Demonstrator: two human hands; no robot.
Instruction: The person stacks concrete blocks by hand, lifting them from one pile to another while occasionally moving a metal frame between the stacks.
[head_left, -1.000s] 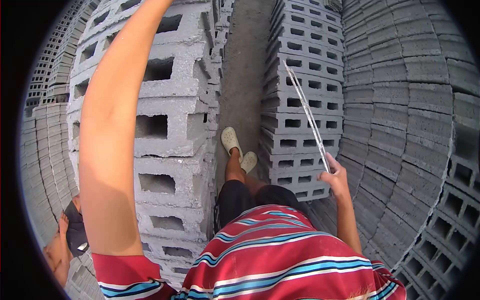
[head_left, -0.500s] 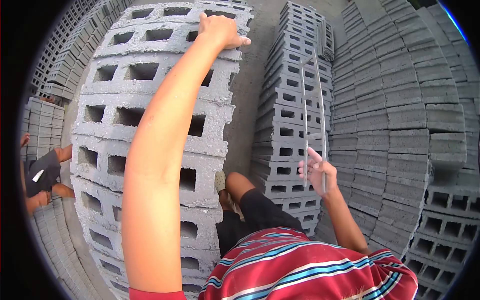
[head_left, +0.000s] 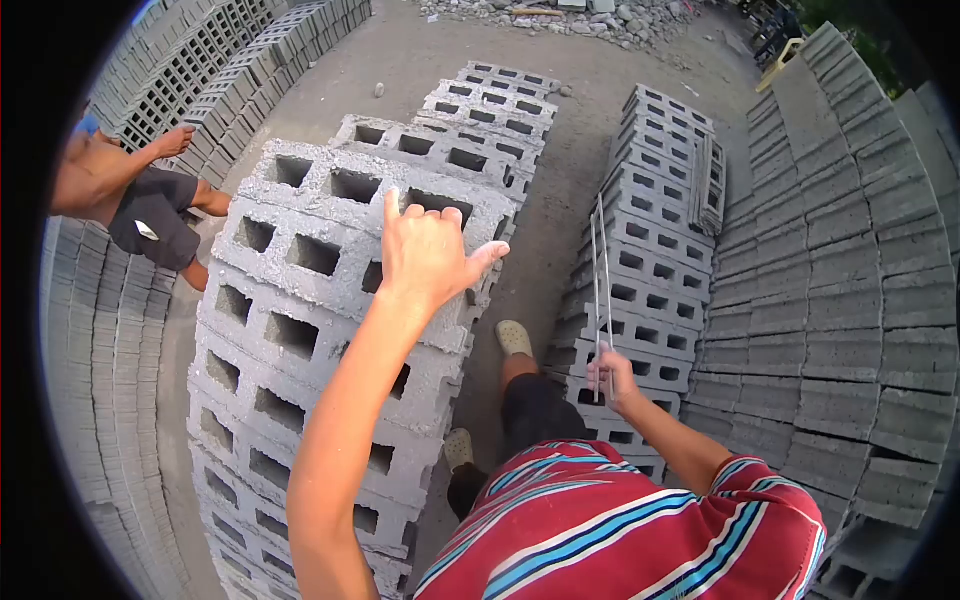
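My left hand lies palm down on the top of a long stack of grey hollow concrete blocks. Its thumb sticks out to the right and its little finger points forward; the middle fingers bend at the edge of a block's hole, their tips hidden. On the right, my right hand is closed around the lower end of a thin metal ladder-like frame. The frame stands upright in view, in front of a second row of hollow blocks.
Another person is at the left, beyond the near stack. Tall stacks of blocks rise on the right, and more stand at the upper left. A dirt path runs between the rows. Rubble lies at the far end.
The view has tilted up and shows more ground ahead. My left hand appears lower in view, still at the stack's top. My right fingers, looser before, are now wrapped round the metal frame.
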